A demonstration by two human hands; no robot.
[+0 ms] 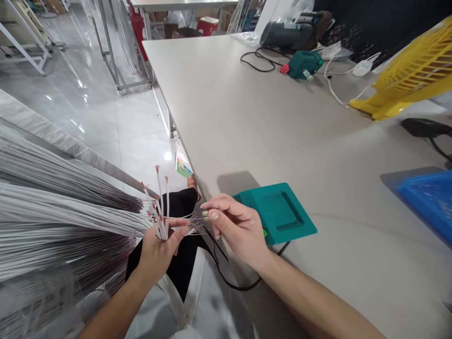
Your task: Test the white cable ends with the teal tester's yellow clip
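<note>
My left hand (158,252) is closed around a small bunch of thin white wires with red-tipped ends (158,207) that fan upward from my fingers. A large mass of the same white wires (60,221) stretches off to the left. My right hand (235,226) pinches the bare metal ends of a few wires (196,221) between thumb and forefinger, just right of my left hand. Directly behind my right hand a teal box-shaped device (282,212) sits on the table's near edge, with a black cable (229,278) running down from it.
The beige table (264,117) spreads ahead. A blue bin (429,197) sits at the right, a yellow basket (413,75) at far right, and a green tool (303,63), cables and a dark machine (286,33) at the back. Glossy floor and metal racks lie left.
</note>
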